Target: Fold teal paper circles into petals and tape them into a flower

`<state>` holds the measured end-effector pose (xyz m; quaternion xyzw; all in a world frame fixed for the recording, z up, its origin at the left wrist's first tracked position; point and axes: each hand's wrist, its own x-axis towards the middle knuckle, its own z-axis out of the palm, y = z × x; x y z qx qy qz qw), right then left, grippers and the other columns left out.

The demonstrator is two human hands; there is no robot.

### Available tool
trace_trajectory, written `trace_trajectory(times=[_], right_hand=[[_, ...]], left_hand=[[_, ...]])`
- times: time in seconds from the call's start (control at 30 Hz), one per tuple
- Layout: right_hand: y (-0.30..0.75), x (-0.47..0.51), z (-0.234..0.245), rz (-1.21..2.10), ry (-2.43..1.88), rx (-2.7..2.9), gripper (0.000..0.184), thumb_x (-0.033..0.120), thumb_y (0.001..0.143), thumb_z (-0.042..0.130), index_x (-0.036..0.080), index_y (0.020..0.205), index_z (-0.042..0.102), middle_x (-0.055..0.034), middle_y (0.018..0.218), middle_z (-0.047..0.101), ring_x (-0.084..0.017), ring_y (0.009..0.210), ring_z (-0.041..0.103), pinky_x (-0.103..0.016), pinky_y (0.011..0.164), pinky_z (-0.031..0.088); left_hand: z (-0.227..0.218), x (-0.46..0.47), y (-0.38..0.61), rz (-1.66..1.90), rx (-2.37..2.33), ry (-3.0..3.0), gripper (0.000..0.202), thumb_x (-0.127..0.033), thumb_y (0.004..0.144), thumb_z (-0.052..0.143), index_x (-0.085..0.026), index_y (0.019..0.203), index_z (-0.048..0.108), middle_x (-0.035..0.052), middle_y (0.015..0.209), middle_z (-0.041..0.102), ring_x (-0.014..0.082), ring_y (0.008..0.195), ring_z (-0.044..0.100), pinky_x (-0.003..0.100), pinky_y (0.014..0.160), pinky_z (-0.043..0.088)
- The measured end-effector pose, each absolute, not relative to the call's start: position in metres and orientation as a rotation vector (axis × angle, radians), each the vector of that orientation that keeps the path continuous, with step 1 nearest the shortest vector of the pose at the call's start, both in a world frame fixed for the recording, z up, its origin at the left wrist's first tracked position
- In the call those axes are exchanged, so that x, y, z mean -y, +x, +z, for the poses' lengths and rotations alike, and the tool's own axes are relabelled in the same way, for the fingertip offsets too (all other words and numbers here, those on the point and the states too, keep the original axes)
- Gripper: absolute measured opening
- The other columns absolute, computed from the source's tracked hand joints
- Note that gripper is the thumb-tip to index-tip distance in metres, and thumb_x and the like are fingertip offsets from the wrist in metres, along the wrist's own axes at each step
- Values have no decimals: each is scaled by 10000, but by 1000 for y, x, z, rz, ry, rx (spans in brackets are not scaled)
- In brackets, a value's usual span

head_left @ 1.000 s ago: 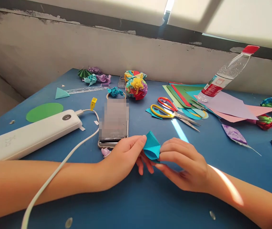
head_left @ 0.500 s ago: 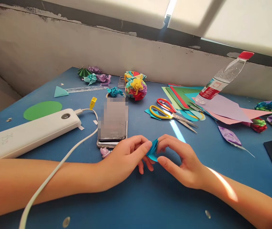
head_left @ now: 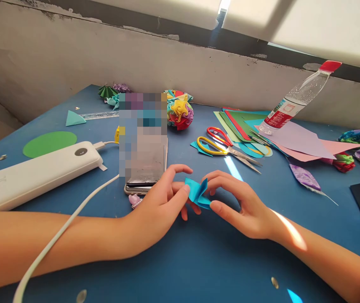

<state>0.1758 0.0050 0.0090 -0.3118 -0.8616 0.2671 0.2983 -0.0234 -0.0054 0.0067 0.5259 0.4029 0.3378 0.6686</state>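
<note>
A small folded piece of teal paper (head_left: 196,192) is held between both hands just above the blue table (head_left: 198,261). My left hand (head_left: 159,208) pinches its left side with thumb and fingers. From the right, my right hand (head_left: 239,204) closes thumb and curled fingers on the other side. A phone (head_left: 145,164) lies just behind my left hand, its cable (head_left: 72,219) running over my left forearm.
A white power bank (head_left: 34,172) lies at left beside a green paper circle (head_left: 49,143). Scissors (head_left: 227,147), a stack of coloured paper sheets (head_left: 246,126) and a tilted plastic bottle (head_left: 293,103) are at back right. A multicoloured paper ball (head_left: 180,114) and folded paper pieces sit near the wall.
The teal paper has been squeezed from an open cone shape into a flatter fold. Both hands shifted slightly away from me, and the fingers regripped it.
</note>
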Motion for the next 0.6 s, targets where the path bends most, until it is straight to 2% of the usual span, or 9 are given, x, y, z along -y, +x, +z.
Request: trace_trajectory(times=[0.1,0.23,0.4,0.6], right_hand=[[179,-7,7,438,-748,2449,99,190,896,446,181,959,522,-93,968,617,-173,868,580,-309,740,491],[181,-7,7,13,-672,2573,111,124,891,433,167,906,534,-86,895,655,-189,846,614,-320,722,484],[182,-5,14,-109,-740,2626,148,189,915,437,195,838,563,-44,730,632,-154,674,606,-279,649,466],[188,-1,20,-259,-846,2600,154,191,916,439,193,835,570,-31,678,616,-137,598,559,-277,610,428]], left_hand=[[5,5,-25,740,-926,1214,82,-277,931,385,-233,988,425,-41,670,605,126,653,557,271,672,413],[3,5,-25,728,-934,1218,75,-272,921,395,-223,921,452,-28,731,623,117,637,522,273,666,395],[4,5,-26,758,-911,1206,90,-301,917,400,-223,923,446,-5,805,635,137,691,534,279,656,405],[5,5,-26,724,-921,1256,80,-278,908,412,-212,934,450,-14,755,619,118,621,510,268,636,399]])
